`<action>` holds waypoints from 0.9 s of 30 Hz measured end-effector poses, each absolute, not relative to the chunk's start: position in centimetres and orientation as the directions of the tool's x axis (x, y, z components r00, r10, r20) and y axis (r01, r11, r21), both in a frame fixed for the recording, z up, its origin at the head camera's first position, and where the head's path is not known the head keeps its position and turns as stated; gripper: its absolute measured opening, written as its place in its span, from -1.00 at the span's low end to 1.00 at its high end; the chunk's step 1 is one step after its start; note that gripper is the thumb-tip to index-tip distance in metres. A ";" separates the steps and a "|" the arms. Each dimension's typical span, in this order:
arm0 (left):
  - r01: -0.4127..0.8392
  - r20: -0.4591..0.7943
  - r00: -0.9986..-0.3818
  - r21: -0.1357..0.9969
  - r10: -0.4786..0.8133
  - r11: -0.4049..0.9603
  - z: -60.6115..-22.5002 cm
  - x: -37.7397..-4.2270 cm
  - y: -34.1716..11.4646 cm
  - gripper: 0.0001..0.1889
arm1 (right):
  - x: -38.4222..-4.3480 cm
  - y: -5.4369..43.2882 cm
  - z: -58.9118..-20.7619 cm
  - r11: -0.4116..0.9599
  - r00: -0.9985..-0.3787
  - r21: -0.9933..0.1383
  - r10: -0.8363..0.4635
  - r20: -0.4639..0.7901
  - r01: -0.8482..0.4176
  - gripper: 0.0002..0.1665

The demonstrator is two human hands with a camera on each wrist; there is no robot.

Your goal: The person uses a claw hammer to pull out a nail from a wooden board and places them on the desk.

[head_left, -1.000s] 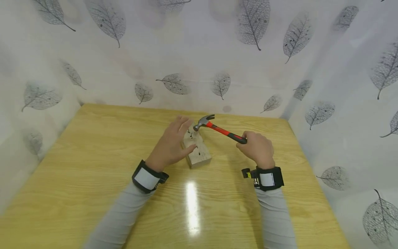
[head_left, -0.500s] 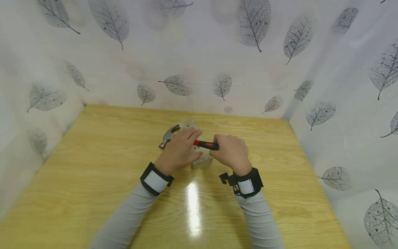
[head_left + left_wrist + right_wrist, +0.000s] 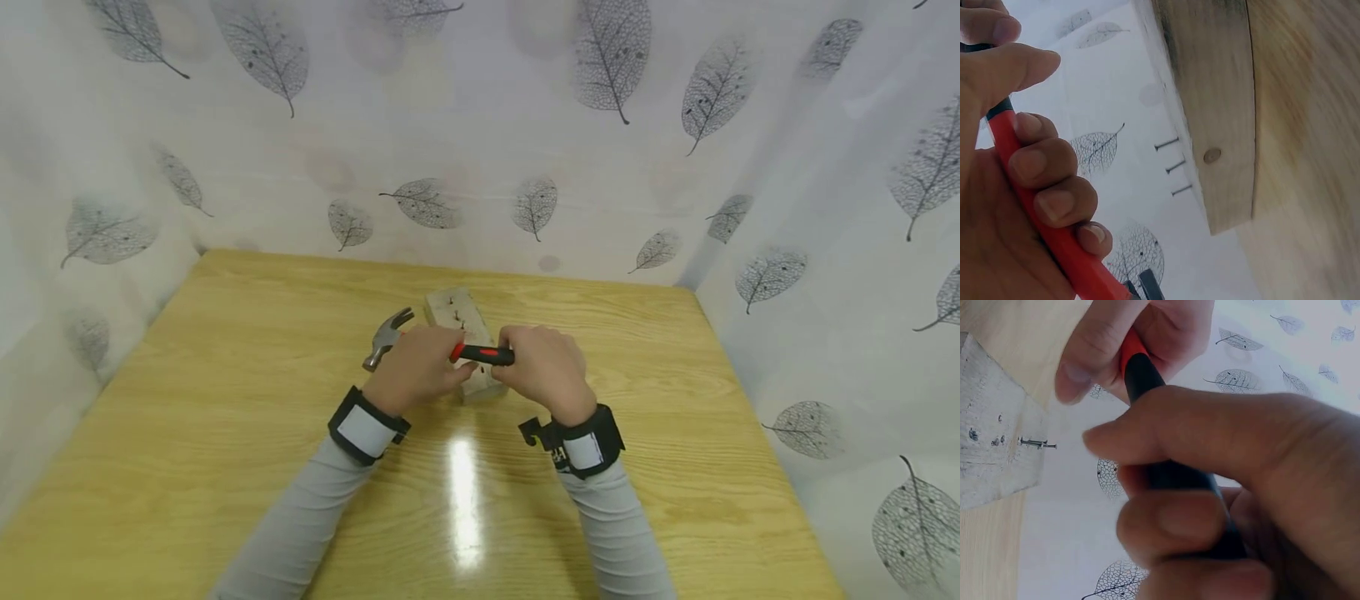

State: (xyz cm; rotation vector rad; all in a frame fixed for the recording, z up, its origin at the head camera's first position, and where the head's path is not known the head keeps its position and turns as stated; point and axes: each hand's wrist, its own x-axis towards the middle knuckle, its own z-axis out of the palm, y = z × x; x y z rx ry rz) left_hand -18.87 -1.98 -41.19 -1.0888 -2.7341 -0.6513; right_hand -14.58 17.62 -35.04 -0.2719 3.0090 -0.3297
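A claw hammer (image 3: 483,354) with a red and black handle is held crosswise over a wooden block. My left hand (image 3: 416,367) grips the red part of the handle, its fingers (image 3: 1054,203) curled round it in the left wrist view. The steel head sticks out to the left of that hand. My right hand (image 3: 546,367) holds the black grip end, thumb and fingers wrapped about it in the right wrist view. Behind and below the hands lies the pale wooden block (image 3: 444,310). Several nails (image 3: 1175,167) stand up out of its top face.
The block rests on a yellow wood-grain table (image 3: 262,350) near its back edge. A white covering with grey leaf prints (image 3: 480,117) rises behind the table and along both sides.
The right hand has carried the hammer left over the block, and the left hand, open a second ago, has closed round its handle. Both hands then shifted slightly left, uncovering the nails.
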 end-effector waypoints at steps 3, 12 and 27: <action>0.668 0.248 -0.743 0.336 0.621 0.665 -41.0 -19.0 -2.5 -0.78 | -14.7 17.6 -35.1 0.937 -0.968 -0.270 -0.245 -0.057 -0.221 -0.78; 0.616 0.170 -0.775 0.424 0.609 0.664 -40.7 -19.5 -3.4 -0.87 | -15.4 19.7 -34.9 0.686 -0.887 -0.568 -0.297 0.352 -0.455 -0.68; 0.493 0.200 -0.815 0.732 0.544 0.470 -40.1 -19.9 -3.5 -0.93 | -16.6 15.7 -36.2 -0.437 -0.897 -0.826 -0.090 0.433 -0.355 -0.38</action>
